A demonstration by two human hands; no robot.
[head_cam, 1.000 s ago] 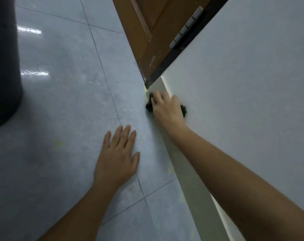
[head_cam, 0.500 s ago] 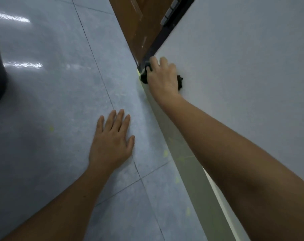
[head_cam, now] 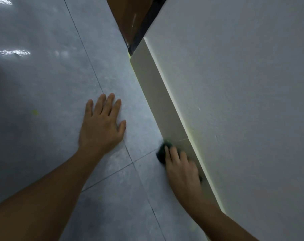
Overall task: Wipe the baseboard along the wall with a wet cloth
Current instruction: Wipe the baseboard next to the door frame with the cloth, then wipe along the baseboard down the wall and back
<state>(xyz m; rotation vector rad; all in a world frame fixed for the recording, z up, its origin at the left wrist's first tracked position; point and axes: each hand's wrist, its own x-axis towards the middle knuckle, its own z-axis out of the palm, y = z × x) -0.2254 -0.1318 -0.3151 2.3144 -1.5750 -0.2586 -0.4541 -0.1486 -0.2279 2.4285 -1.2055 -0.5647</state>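
Note:
A pale baseboard (head_cam: 156,94) runs along the foot of the white wall (head_cam: 234,84), from the door frame toward me. My right hand (head_cam: 181,169) lies flat on a dark green cloth (head_cam: 160,153) and presses it against the near stretch of the baseboard, just below a joint in it. Only the cloth's edge shows past my fingertips, and a sliver shows by my wrist. My left hand (head_cam: 102,126) rests palm down on the grey floor tiles (head_cam: 60,84), fingers spread, left of the baseboard.
A brown wooden door (head_cam: 128,16) with a dark frame edge (head_cam: 144,26) stands at the far end of the baseboard. Glossy grey tiles with thin grout lines cover the floor. Small yellowish specks dot the tiles.
My right hand has slid the cloth back along the baseboard, from the door-frame end toward me. My left hand stays planted on the floor. The view has tilted down.

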